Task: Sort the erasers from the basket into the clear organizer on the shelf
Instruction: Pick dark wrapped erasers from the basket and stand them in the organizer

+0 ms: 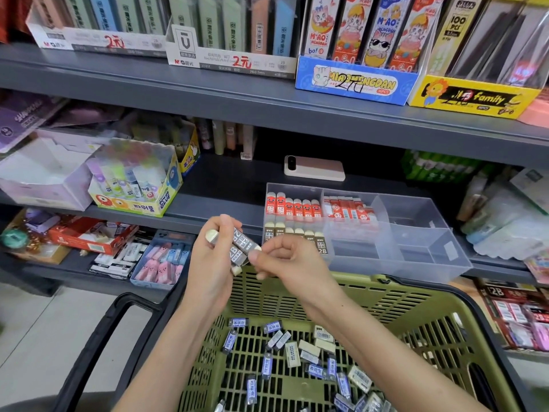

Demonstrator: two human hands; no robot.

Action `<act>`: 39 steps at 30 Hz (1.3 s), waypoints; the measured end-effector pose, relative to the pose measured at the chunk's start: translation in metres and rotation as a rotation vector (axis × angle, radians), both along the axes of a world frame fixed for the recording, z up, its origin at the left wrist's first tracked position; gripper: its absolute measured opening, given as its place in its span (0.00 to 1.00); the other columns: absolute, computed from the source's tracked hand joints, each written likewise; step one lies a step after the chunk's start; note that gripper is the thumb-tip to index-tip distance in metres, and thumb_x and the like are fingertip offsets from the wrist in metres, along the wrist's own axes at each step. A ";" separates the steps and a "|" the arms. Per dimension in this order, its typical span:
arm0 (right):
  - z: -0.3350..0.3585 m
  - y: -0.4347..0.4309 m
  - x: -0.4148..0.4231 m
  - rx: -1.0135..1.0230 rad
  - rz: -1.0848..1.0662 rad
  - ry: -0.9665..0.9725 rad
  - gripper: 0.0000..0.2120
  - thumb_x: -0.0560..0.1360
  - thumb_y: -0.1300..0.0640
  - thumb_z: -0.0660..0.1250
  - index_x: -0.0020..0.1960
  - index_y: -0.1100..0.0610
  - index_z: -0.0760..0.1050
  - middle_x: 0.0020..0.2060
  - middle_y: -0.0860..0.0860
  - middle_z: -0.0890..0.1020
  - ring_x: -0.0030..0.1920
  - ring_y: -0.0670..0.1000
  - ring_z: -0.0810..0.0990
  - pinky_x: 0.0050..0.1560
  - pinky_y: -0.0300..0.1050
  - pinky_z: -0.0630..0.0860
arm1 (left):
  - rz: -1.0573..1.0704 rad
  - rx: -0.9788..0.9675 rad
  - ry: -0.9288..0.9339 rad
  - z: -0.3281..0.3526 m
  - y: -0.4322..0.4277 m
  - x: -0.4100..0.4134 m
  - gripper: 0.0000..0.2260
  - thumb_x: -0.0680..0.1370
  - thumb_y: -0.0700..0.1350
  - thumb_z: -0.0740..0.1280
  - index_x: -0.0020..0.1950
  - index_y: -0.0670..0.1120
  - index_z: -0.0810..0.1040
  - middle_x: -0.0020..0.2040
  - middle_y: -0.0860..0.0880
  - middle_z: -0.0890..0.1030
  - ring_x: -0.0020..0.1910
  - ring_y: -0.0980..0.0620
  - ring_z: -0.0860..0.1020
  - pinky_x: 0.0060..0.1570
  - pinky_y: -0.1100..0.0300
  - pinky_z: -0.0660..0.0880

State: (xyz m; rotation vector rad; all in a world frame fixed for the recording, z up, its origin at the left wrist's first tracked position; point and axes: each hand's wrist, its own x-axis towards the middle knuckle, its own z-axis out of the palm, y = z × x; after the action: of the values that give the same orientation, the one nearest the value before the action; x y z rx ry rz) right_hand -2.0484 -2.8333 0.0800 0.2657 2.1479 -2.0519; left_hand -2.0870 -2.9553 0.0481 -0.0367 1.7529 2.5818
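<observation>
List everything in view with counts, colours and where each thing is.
basket: one, olive green, foreground under the arms.
loose erasers: many, blue, grey and white, basket floor.
clear organizer: one, transparent, middle shelf.
red erasers: two rows, red-white, organizer's back compartments.
2B erasers: one row, dark with cream tips, organizer's front left.
phone: one, pale pink, behind organizer.
glue box: one, yellow, shelf left.
held erasers: about three, dark grey, between both hands.
left hand: grips the held erasers.
right hand: pinches one's end.
</observation>
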 end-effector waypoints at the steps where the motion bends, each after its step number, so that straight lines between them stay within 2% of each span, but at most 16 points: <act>1: 0.002 0.002 0.000 -0.022 -0.026 0.031 0.06 0.71 0.60 0.72 0.45 0.61 0.77 0.33 0.50 0.82 0.31 0.44 0.80 0.37 0.32 0.75 | -0.019 0.009 -0.010 -0.001 0.000 0.000 0.12 0.70 0.61 0.63 0.36 0.53 0.78 0.32 0.53 0.76 0.32 0.57 0.74 0.33 0.60 0.72; 4: 0.008 0.018 -0.006 -0.014 -0.118 0.144 0.05 0.72 0.60 0.70 0.46 0.59 0.76 0.37 0.52 0.82 0.34 0.46 0.81 0.42 0.38 0.78 | -0.079 0.035 -0.061 -0.004 0.001 0.001 0.15 0.69 0.60 0.65 0.41 0.48 0.78 0.33 0.50 0.79 0.32 0.56 0.77 0.32 0.62 0.77; 7: 0.018 0.048 -0.019 -0.017 -0.230 0.228 0.02 0.74 0.64 0.67 0.45 0.58 0.76 0.35 0.53 0.80 0.31 0.45 0.76 0.38 0.36 0.76 | -0.119 0.057 -0.097 -0.005 0.003 0.002 0.15 0.68 0.59 0.65 0.38 0.47 0.79 0.33 0.52 0.78 0.31 0.56 0.77 0.31 0.62 0.77; 10: 0.020 0.070 -0.033 0.205 -0.266 0.231 0.06 0.74 0.65 0.66 0.42 0.56 0.78 0.32 0.50 0.79 0.29 0.42 0.75 0.35 0.36 0.72 | -0.123 0.080 -0.123 -0.005 0.002 0.001 0.15 0.69 0.58 0.65 0.39 0.46 0.78 0.33 0.51 0.78 0.31 0.56 0.77 0.31 0.62 0.77; 14: 0.005 0.069 -0.047 0.496 -0.109 0.152 0.02 0.75 0.64 0.67 0.46 0.60 0.79 0.31 0.52 0.79 0.25 0.48 0.76 0.35 0.50 0.77 | -0.110 0.080 -0.138 -0.004 0.004 0.000 0.15 0.70 0.57 0.64 0.40 0.45 0.77 0.33 0.51 0.77 0.30 0.56 0.77 0.30 0.62 0.77; 16: -0.001 0.064 -0.052 0.551 -0.073 0.114 0.02 0.75 0.62 0.67 0.46 0.61 0.77 0.29 0.52 0.80 0.25 0.48 0.79 0.36 0.47 0.78 | -0.099 0.081 -0.146 -0.003 0.005 0.000 0.15 0.69 0.57 0.64 0.39 0.45 0.77 0.33 0.51 0.77 0.30 0.55 0.77 0.31 0.62 0.77; 18: -0.004 0.059 -0.055 0.599 -0.065 0.083 0.04 0.75 0.62 0.67 0.41 0.59 0.76 0.27 0.52 0.80 0.25 0.48 0.80 0.37 0.44 0.80 | -0.093 0.091 -0.158 -0.004 0.004 0.000 0.16 0.70 0.58 0.64 0.40 0.45 0.77 0.33 0.51 0.77 0.30 0.55 0.77 0.31 0.62 0.77; 23: -0.009 0.051 -0.052 0.702 -0.054 0.099 0.12 0.74 0.65 0.66 0.33 0.56 0.74 0.31 0.47 0.79 0.28 0.49 0.80 0.41 0.46 0.80 | -0.095 0.128 -0.177 -0.005 0.005 0.000 0.16 0.70 0.58 0.65 0.40 0.45 0.77 0.33 0.50 0.78 0.31 0.54 0.77 0.31 0.61 0.77; 26: -0.006 0.049 -0.044 0.701 -0.101 0.156 0.07 0.74 0.63 0.67 0.37 0.57 0.76 0.35 0.49 0.80 0.35 0.50 0.81 0.44 0.46 0.79 | -0.091 0.119 -0.182 -0.005 0.008 0.001 0.15 0.70 0.59 0.65 0.36 0.48 0.79 0.33 0.50 0.78 0.31 0.54 0.77 0.31 0.60 0.77; 28: -0.001 0.041 -0.029 0.755 -0.117 0.299 0.06 0.75 0.57 0.68 0.40 0.57 0.78 0.36 0.48 0.81 0.37 0.46 0.79 0.42 0.40 0.77 | -0.086 0.110 -0.181 -0.005 0.009 0.001 0.16 0.70 0.60 0.64 0.35 0.49 0.79 0.33 0.51 0.78 0.31 0.54 0.77 0.31 0.60 0.77; 30: 0.006 0.026 -0.010 0.710 0.000 0.408 0.08 0.73 0.50 0.68 0.40 0.53 0.80 0.34 0.45 0.80 0.36 0.42 0.76 0.37 0.33 0.72 | -0.074 0.091 -0.166 -0.005 0.009 0.002 0.17 0.69 0.63 0.63 0.35 0.50 0.79 0.33 0.51 0.77 0.32 0.54 0.78 0.32 0.60 0.77; 32: 0.009 0.010 0.003 0.684 0.133 0.437 0.10 0.70 0.45 0.69 0.42 0.51 0.81 0.33 0.43 0.79 0.35 0.42 0.75 0.37 0.33 0.71 | -0.070 0.062 -0.132 -0.005 0.009 0.004 0.19 0.69 0.65 0.62 0.36 0.49 0.79 0.33 0.51 0.76 0.32 0.55 0.77 0.31 0.62 0.76; 35: 0.006 -0.001 0.006 0.781 0.170 0.484 0.12 0.69 0.49 0.73 0.48 0.54 0.79 0.36 0.45 0.77 0.36 0.43 0.73 0.41 0.35 0.72 | -0.081 0.040 -0.115 -0.005 0.008 0.008 0.22 0.69 0.67 0.61 0.37 0.48 0.77 0.30 0.51 0.75 0.30 0.56 0.76 0.27 0.65 0.73; 39: 0.005 -0.005 0.004 0.810 0.174 0.458 0.09 0.71 0.56 0.71 0.51 0.55 0.79 0.36 0.46 0.77 0.35 0.43 0.73 0.43 0.38 0.74 | -0.114 0.042 -0.152 -0.006 0.007 0.006 0.22 0.67 0.69 0.61 0.35 0.51 0.79 0.31 0.51 0.77 0.30 0.56 0.77 0.28 0.64 0.75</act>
State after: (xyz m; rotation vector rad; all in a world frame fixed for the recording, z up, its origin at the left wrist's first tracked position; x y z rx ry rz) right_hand -2.0442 -2.8384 0.0854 -0.3318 3.0540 -1.1249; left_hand -2.0805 -2.9485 0.0423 -0.1256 1.6003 2.4641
